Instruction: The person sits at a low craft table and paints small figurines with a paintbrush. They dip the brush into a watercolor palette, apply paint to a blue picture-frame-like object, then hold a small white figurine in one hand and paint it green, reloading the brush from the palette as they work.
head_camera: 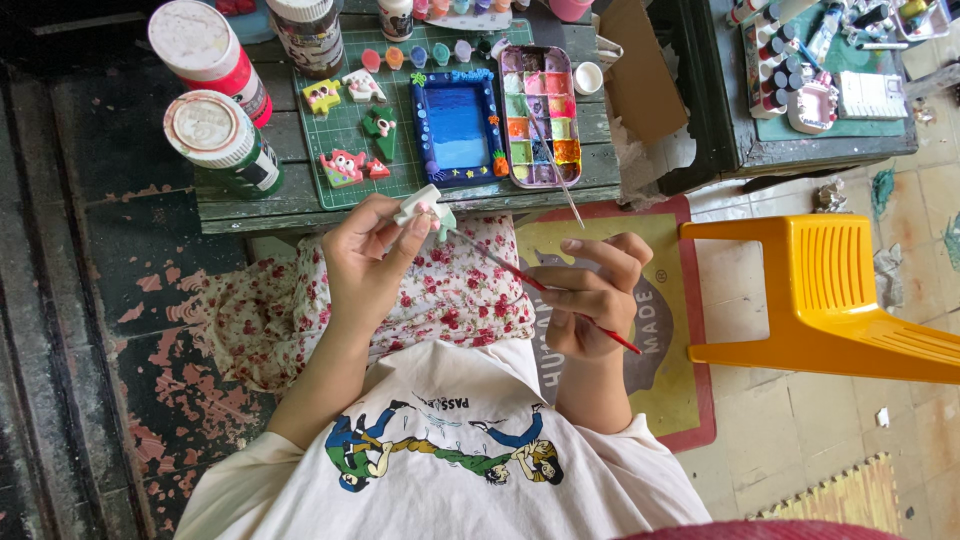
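A person in a white printed T-shirt (440, 450) and a floral skirt (440, 290) sits at a low green table (250, 205), painting a small figurine. The right hand (590, 295) is closed around a thin red-handled paintbrush (540, 287), whose long axis runs from near right up to far left, bristle end meeting the piece. The left hand (370, 250) pinches the small white figurine (425, 208) between thumb and fingertips, just over the table's near edge; it is mostly white with touches of pink and green, so by the look of it the painting is partly done. Farther off, on a green cutting mat (400, 110), lie several finished-looking painted figures (345, 165) and a blue frame (457, 125). Just right of the frame sits a paint palette (540, 115) with many wells filled, a second brush (555, 160) resting across it. Two paint jars (215, 135) stand far left; a yellow plastic chair (830, 300) lies on the floor at right.
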Motion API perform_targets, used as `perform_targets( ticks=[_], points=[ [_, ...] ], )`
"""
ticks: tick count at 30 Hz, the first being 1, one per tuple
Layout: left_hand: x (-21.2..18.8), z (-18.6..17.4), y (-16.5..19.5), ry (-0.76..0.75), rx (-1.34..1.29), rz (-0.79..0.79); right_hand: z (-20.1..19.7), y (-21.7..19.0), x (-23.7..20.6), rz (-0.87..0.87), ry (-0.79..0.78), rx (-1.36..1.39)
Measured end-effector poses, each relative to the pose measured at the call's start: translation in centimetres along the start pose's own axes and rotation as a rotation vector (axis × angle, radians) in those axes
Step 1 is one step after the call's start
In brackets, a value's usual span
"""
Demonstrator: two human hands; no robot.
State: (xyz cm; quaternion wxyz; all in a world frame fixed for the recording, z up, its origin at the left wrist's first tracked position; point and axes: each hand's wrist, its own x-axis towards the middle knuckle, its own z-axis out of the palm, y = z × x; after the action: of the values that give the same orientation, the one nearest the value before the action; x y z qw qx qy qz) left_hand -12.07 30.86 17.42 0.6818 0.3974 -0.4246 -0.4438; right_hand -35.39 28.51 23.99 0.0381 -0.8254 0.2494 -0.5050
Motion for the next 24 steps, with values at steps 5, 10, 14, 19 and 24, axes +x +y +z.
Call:
perform_targets(
  ticks=[5,10,14,19,24],
  points=[
    [0.09,-0.08,0.04,-0.007,-0.009,0.018,-0.10,-0.11,-0.07,0.008,-0.014,-0.013],
    [-0.01,-0.14,0.07,-0.006,-0.011,-0.003,-0.03,-0.02,-0.20,-0.002,-0.009,-0.003],
    [-0.04,-0.18,0.05,0.003,0.005,-0.009,0.02,0.17,-0.34,0.024,0.018,-0.010],
    [0.04,-0.17,0.01,-0.004,0.003,0.000,0.02,0.35,-0.44,0.021,0.024,-0.001],
    [0.02,-0.22,0.13,-0.010,-0.004,0.004,0.05,0.54,-0.46,0.019,0.019,0.022]
  ],
)
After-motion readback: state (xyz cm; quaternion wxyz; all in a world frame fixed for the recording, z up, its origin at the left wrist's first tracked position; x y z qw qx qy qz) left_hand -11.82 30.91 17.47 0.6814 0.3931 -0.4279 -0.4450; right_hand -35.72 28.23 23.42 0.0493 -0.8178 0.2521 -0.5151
